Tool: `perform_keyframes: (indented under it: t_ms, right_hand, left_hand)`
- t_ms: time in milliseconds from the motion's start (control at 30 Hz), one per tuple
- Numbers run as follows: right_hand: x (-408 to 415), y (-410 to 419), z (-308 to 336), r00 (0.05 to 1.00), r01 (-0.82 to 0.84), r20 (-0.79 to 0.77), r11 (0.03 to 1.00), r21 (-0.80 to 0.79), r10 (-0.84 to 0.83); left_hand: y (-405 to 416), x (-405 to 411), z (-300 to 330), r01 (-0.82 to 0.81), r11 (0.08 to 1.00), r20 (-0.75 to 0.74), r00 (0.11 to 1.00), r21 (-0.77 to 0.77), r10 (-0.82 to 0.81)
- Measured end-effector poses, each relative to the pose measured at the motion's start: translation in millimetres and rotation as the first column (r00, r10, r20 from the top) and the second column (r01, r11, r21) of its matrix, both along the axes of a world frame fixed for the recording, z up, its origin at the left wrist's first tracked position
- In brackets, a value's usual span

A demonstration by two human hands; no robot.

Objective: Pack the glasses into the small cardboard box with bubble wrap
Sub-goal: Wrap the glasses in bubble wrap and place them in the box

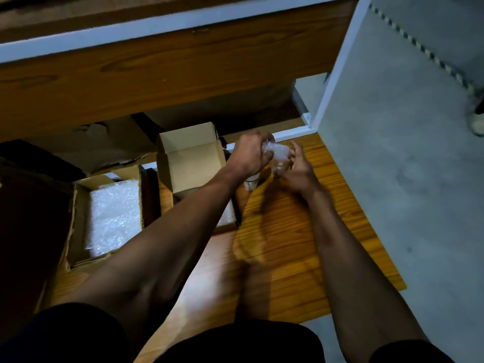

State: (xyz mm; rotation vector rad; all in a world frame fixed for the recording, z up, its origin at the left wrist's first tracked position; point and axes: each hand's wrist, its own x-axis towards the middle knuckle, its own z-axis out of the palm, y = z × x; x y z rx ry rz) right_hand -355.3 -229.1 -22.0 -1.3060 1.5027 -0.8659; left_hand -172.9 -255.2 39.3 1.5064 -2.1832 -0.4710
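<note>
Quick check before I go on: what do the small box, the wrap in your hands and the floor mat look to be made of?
Small box: plain brown cardboard, matte, with folded flaps and creases. Wrap: clear plastic bubble wrap, glossy and crinkled, gripped by the left hand and touched by the right hand; what it covers is unclear. Mat: wood-grain planks with a sheen, possibly printed vinyl, not real wood.

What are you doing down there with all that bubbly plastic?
A person sitting on the floor is wrapping something in bubble wrap. The left hand grips the bundle from above and the right hand holds its other side. What is inside is hard to make out. Just beside the hands stands a small cardboard box with its lid open. Farther left, a bigger box holds a sheet of bubble wrap.
</note>
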Motion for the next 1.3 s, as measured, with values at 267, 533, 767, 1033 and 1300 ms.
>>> perform_keyframes:
  t_ms: [267, 533, 767, 1033, 1300]
  right_hand:
    - [6.3, -3.2, -10.8, 0.986, 0.012, -0.158, 0.974, -0.228, -0.05]
    - [2.1, 0.5, -13.2, 0.994, 0.012, -0.101, 0.983, -0.181, -0.03]
    - [2.3, 7.9, -12.2, 0.996, 0.013, -0.086, 0.978, -0.21, -0.031]
    - [5.8, 17.7, -17.2, 0.985, 0.004, -0.165, 0.948, -0.317, -0.059]
    - [5.0, 24.6, -18.7, 0.943, -0.076, -0.323, 0.899, -0.431, -0.076]
  left_hand:
    - [-11.8, -16.0, -5.5, 0.057, 0.995, 0.189, 0.979, 0.082, -0.072]
    - [-5.0, -26.5, -15.0, 0.079, 0.992, 0.205, 0.974, 0.097, -0.097]
    - [11.7, -13.2, -20.3, 0.133, 0.99, 0.182, 0.973, 0.046, -0.139]
    - [24.1, -7.7, -12.8, 0.165, 0.981, 0.193, 0.964, 0.099, -0.181]
    - [37.3, -2.5, -10.3, 0.131, 0.988, 0.327, 0.933, 0.086, -0.152]
